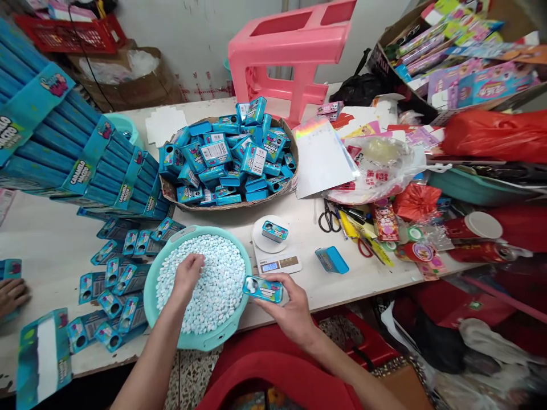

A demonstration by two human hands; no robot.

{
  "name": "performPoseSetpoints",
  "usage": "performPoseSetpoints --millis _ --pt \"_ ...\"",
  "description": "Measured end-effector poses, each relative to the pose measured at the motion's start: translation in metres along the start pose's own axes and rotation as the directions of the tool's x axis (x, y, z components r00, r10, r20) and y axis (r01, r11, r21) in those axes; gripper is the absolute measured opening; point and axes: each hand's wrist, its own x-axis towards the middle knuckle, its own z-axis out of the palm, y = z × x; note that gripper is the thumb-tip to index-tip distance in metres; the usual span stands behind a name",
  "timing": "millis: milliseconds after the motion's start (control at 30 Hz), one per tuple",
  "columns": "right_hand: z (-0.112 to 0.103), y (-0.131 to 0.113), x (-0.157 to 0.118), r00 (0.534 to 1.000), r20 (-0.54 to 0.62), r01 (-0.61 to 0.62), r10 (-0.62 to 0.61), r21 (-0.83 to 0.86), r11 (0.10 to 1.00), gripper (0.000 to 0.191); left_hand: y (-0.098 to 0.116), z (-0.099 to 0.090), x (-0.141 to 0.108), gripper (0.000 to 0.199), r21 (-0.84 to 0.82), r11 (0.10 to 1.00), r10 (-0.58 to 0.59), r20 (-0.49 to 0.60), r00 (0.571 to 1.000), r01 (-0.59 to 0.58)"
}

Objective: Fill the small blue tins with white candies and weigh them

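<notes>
My right hand (294,307) grips a small blue candy box (270,291) at the basin's right rim. White pieces show through the round hole at the box's left end. Over the turquoise basin (150,302), my left hand (188,276) is closed with its fingertips together. What it holds, if anything, is hidden. Pale blue and white candies (217,285) fill the basin. Just behind my right hand, a white digital scale (258,250) bears another blue box (274,231). An opened blue box (332,260) lies to the right of the scale.
A cardboard tray (188,204) heaped with blue boxes stands behind the basin. Left are several boxes with round holes (111,304) and tall stacked display cartons (81,154). Scissors (329,218) and a pink stool (294,34) are beyond. Another person's hand (12,296) is at far left.
</notes>
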Motion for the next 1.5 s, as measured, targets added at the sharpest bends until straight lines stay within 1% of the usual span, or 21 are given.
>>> performPoseSetpoints --millis 33,67,100,167,233,367,400,467,567,633,700,800,833,933,1000,1100,1167,1233,1300,1433,1500 --pt "-0.009 0.007 -0.003 1.0 -0.028 -0.008 0.007 -0.013 1.0 0.032 -0.008 0.004 0.0 0.023 0.188 0.976 0.11 0.024 0.994 -0.112" --pt "-0.018 0.015 -0.005 0.999 -0.05 -0.008 0.007 -0.029 1.0 0.031 -0.013 0.007 0.0 0.022 0.34 0.913 0.223 0.05 0.974 -0.226" --pt "-0.026 0.025 -0.007 0.998 -0.064 0.0 -0.004 -0.051 0.999 0.03 -0.015 0.011 -0.002 0.021 0.449 0.836 0.318 0.071 0.945 -0.315" --pt "-0.039 0.046 -0.011 0.997 -0.07 0.037 -0.045 -0.112 0.993 0.024 -0.01 0.02 -0.005 0.023 0.552 0.73 0.431 0.085 0.898 -0.403" --pt "-0.047 0.07 -0.014 0.994 -0.058 0.081 -0.093 -0.173 0.981 0.018 0.003 0.036 -0.007 0.025 0.54 0.702 0.487 0.111 0.867 -0.464" --pt "-0.054 0.11 -0.022 0.991 -0.028 0.115 -0.127 -0.264 0.958 0.017 0.037 0.081 -0.002 0.02 0.332 0.709 0.584 0.216 0.782 -0.622" --pt "-0.055 0.116 -0.024 0.991 -0.024 0.118 -0.13 -0.283 0.952 0.017 0.044 0.092 -0.001 0.019 0.29 0.715 0.595 0.227 0.771 -0.636" --pt "-0.057 0.121 -0.027 0.992 -0.002 0.123 -0.13 -0.316 0.941 0.022 0.053 0.109 0.0 0.017 0.241 0.735 0.593 0.227 0.773 -0.634" --pt "-0.062 0.115 -0.022 0.991 0.013 0.129 -0.133 -0.367 0.921 0.037 0.055 0.12 -0.006 0.016 0.177 0.789 0.554 0.206 0.806 -0.588" --pt "-0.065 0.105 -0.007 0.986 -0.049 0.126 -0.158 -0.401 0.908 0.045 0.051 0.119 -0.012 0.015 0.093 0.85 0.5 0.168 0.85 -0.518" --pt "-0.065 0.098 0.021 0.972 -0.128 0.129 -0.199 -0.417 0.9 0.048 0.045 0.114 -0.018 0.015 -0.016 0.91 0.414 0.109 0.904 -0.415" --pt "-0.057 0.094 0.074 0.961 -0.152 0.156 -0.232 -0.396 0.905 0.06 0.036 0.104 -0.022 0.021 -0.19 0.95 0.261 0.042 0.964 -0.249" --pt "-0.053 0.095 0.092 0.964 -0.145 0.154 -0.223 -0.377 0.913 0.06 0.034 0.1 -0.023 0.024 -0.239 0.95 0.213 0.039 0.976 -0.198" --pt "-0.037 0.092 0.127 0.983 -0.086 0.124 -0.159 -0.318 0.94 0.039 0.03 0.088 -0.024 0.031 -0.366 0.929 0.075 0.049 0.996 -0.052" --pt "-0.028 0.079 0.133 0.985 -0.069 0.129 -0.157 -0.312 0.941 0.031 0.03 0.079 -0.026 0.033 -0.466 0.884 -0.016 0.05 0.999 0.038" --pt "-0.016 0.039 0.12 0.969 0.002 0.235 -0.248 -0.324 0.916 0.028 0.033 0.068 -0.032 0.034 -0.619 0.77 -0.115 0.097 0.989 0.151" --pt "-0.005 0.008 0.105 0.931 0.15 0.366 -0.334 -0.321 0.874 0.026 0.038 0.063 -0.037 0.033 -0.7 0.686 -0.133 0.144 0.981 0.196" --pt "0.008 -0.014 0.093 0.862 0.317 0.494 -0.396 -0.344 0.799 0.029 0.044 0.06 -0.042 0.032 -0.765 0.602 -0.126 0.193 0.973 0.229" --pt "0.022 -0.025 0.086 0.815 0.408 0.566 -0.412 -0.403 0.72 0.031 0.048 0.057 -0.045 0.033 -0.808 0.52 -0.154 0.228 0.961 0.275" --pt "0.041 -0.027 0.083 0.812 0.448 0.576 -0.374 -0.514 0.636 0.027 0.047 0.052 -0.048 0.028 -0.859 0.355 -0.27 0.283 0.92 0.368" --pt "0.044 -0.03 0.082 0.787 0.481 0.611 -0.387 -0.517 0.599 0.029 0.044 0.048 -0.049 0.027 -0.896 0.282 -0.245 0.279 0.929 0.343"
